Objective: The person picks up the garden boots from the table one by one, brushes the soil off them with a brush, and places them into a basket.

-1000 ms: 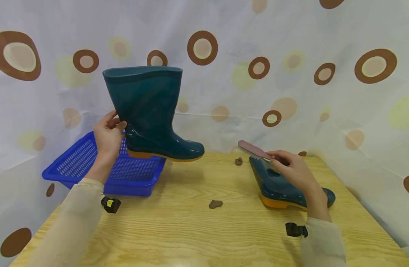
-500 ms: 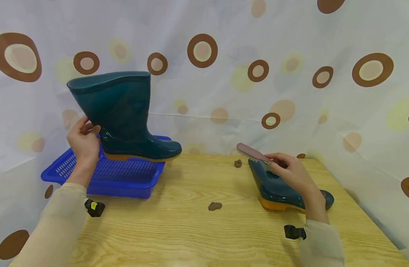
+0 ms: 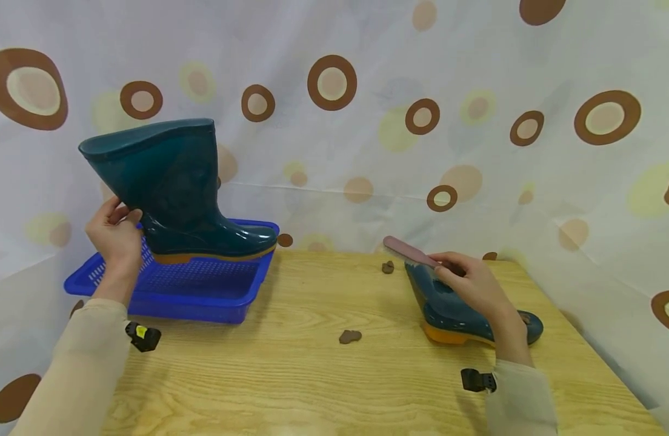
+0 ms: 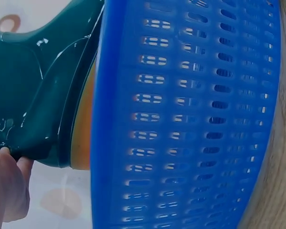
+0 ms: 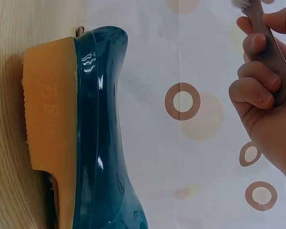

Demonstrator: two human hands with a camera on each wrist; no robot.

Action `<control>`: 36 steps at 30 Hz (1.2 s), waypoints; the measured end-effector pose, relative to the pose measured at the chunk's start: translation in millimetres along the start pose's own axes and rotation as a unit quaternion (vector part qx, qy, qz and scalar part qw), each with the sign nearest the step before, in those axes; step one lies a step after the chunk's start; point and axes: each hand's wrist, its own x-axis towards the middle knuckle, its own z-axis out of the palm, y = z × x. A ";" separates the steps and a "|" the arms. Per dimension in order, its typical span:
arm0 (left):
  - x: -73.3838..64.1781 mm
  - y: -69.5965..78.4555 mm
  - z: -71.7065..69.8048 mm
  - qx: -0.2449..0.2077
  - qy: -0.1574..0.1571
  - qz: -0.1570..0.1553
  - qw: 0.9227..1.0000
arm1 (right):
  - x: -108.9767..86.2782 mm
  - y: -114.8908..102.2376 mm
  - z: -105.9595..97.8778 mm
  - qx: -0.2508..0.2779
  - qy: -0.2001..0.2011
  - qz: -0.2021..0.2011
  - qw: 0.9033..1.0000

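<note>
A dark green rain boot (image 3: 176,200) with an orange sole is upright, slightly tilted, in front of and above the blue basket (image 3: 187,312). My left hand (image 3: 116,239) pinches the back of its ankle; in the left wrist view the basket's wall (image 4: 119,114) hides part of the sole. My right hand (image 3: 473,284) holds a pinkish brush (image 3: 408,250) by its handle, its white bristles (image 5: 240,3) partly cut off in the right wrist view. Below that hand a second green boot (image 3: 454,318) lies on the table, partly hidden by the hand and wrist.
Two brown, mud-like lumps lie on the wooden table (image 3: 291,375): one lump (image 3: 350,336) near the middle, another lump (image 3: 388,267) near the back. A brown patch (image 3: 525,318) shows on the lying boot's toe. Behind the table hangs a patterned white sheet (image 3: 367,145).
My left hand has carried the upright boot leftward over the basket, its top leaning further left. The right hand with the brush and the lying boot have hardly moved.
</note>
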 end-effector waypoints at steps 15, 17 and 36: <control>20.2 -12.0 -4.2 0.078 0.019 -0.017 0.997 | 4.2 1.3 6.7 0.004 -0.002 -0.008 1.000; 21.4 -16.7 -6.0 0.101 0.021 -0.029 0.994 | 4.5 1.5 8.1 0.003 -0.010 -0.003 1.000; 24.4 -30.9 -1.6 0.183 0.017 -0.089 0.979 | 4.5 2.3 7.7 -0.004 -0.029 0.008 1.000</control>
